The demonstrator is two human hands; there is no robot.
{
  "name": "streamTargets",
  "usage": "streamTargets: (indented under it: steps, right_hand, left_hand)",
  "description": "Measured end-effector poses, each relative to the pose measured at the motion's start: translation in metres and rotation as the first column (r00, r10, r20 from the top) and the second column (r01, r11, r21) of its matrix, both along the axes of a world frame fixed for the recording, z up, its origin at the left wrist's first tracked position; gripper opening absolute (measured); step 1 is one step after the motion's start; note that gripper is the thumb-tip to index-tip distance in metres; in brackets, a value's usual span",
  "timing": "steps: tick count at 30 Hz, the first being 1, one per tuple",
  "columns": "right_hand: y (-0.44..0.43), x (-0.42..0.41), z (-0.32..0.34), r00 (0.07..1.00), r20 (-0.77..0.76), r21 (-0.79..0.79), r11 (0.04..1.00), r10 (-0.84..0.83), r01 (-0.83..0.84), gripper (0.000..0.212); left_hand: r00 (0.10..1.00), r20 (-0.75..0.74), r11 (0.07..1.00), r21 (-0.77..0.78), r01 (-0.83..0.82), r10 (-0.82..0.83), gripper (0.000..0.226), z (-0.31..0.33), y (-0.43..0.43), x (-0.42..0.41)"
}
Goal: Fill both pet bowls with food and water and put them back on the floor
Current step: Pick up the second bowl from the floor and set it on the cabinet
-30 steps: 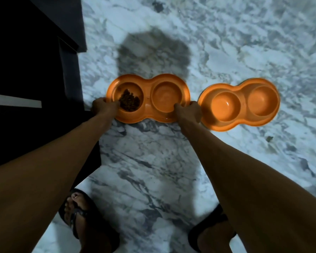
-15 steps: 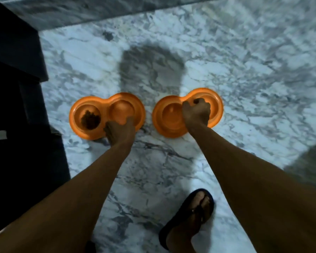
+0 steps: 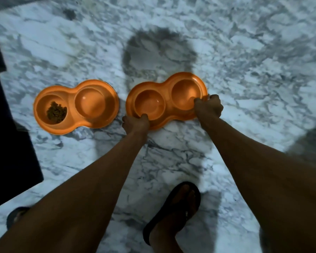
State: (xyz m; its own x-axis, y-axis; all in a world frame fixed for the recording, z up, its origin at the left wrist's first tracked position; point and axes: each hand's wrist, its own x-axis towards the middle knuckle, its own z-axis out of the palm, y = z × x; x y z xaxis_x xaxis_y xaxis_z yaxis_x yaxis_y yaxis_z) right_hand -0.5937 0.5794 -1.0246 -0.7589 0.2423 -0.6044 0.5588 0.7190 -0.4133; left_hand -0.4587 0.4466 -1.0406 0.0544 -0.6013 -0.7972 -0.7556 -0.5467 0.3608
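- Our left hand (image 3: 135,123) clamps the near rim of the right-hand orange double pet bowl (image 3: 167,101), thumb hooked into its empty left well.
- Our right hand (image 3: 209,105) grips the same bowl's rim at its 4 o'clock edge.
- The other double bowl (image 3: 76,105) lies just beside it at 9 o'clock on the marble floor (image 3: 244,52), kibble (image 3: 56,112) in its left well.

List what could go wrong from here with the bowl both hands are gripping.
1. Both the left hand and the right hand pinch only the near rim of the right bowl, so it may tip away on lifting.
2. The left bowl lies close beside it; a sideways swing could knock it and scatter the food.
3. The sandal is planted on smooth marble floor, which could be slippery if water spills.
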Motion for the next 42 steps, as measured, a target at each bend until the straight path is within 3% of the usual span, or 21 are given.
streamTargets:
  steps: [4,8,13,19,25,31,33,35,42]
  right_hand:
    - [0.000,0.008,0.041,0.999,-0.020,-0.020,0.999,-0.026,0.026,0.060]
    - [-0.014,0.006,0.130,0.999,-0.047,-0.047,0.999,-0.006,0.004,0.064]
    - [-0.042,0.009,0.278,0.998,-0.051,-0.149,0.989,-0.031,0.023,0.066]
    - [-0.089,0.029,0.473,0.993,-0.115,-0.292,0.956,-0.041,0.006,0.061]
    - [-0.136,0.062,0.634,0.976,-0.214,-0.397,0.916,-0.026,-0.062,0.054]
    - [-0.183,0.135,0.744,0.958,-0.283,-0.458,0.885,-0.055,-0.085,0.051]
    - [-0.201,0.166,0.770,0.949,-0.311,-0.465,0.878,-0.044,-0.112,0.053]
    - [-0.222,0.200,0.793,0.938,-0.344,-0.480,0.867,-0.046,-0.134,0.053]
    - [-0.309,0.332,0.836,0.930,-0.368,-0.526,0.820,0.019,-0.225,0.060]
  left_hand:
    - [0.998,-0.062,0.999,-0.043,-0.030,0.027,0.076,0.040,-0.002,0.005]
    - [0.991,-0.128,0.995,-0.082,-0.060,0.049,0.074,0.118,-0.022,0.007]
    - [0.991,-0.123,0.983,-0.170,-0.066,0.045,0.048,0.286,-0.064,-0.001]
    - [0.969,-0.224,0.950,-0.267,-0.164,0.104,0.059,0.498,-0.112,0.010]
    - [0.906,-0.400,0.892,-0.345,-0.290,0.140,0.042,0.654,-0.147,0.059]
    - [0.836,-0.529,0.847,-0.368,-0.384,0.148,0.035,0.750,-0.185,0.135]
    - [0.808,-0.563,0.834,-0.353,-0.424,0.173,0.044,0.772,-0.203,0.166]
    - [0.792,-0.580,0.831,-0.337,-0.444,0.188,0.054,0.792,-0.223,0.201]
    - [0.751,-0.623,0.791,-0.339,-0.510,0.218,0.048,0.846,-0.304,0.344]
